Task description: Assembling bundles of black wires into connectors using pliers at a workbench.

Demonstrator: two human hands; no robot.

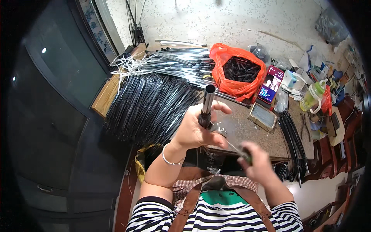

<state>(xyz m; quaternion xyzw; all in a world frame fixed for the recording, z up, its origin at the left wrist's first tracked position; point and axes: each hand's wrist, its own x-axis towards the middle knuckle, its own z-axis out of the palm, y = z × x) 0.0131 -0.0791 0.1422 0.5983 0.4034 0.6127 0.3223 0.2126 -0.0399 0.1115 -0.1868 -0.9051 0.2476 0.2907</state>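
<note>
My left hand is loosely curled round a shiny metal tube, whose open end points up toward me. A black ribbed collar sits on its lower part, and a small metal fitting shows by my thumb. To the right, my right hand is closed on a thin-shafted hand tool with a dark green handle. Motion blurs this hand and the handle. The tool's shaft points up and left toward the fitting; whether it touches is unclear.
Black thin rods lie bundled at left, silvery rods behind. A red plastic bag holds small black parts. Beside it are a phone, a small box, a green bottle and more black rods at the table's right.
</note>
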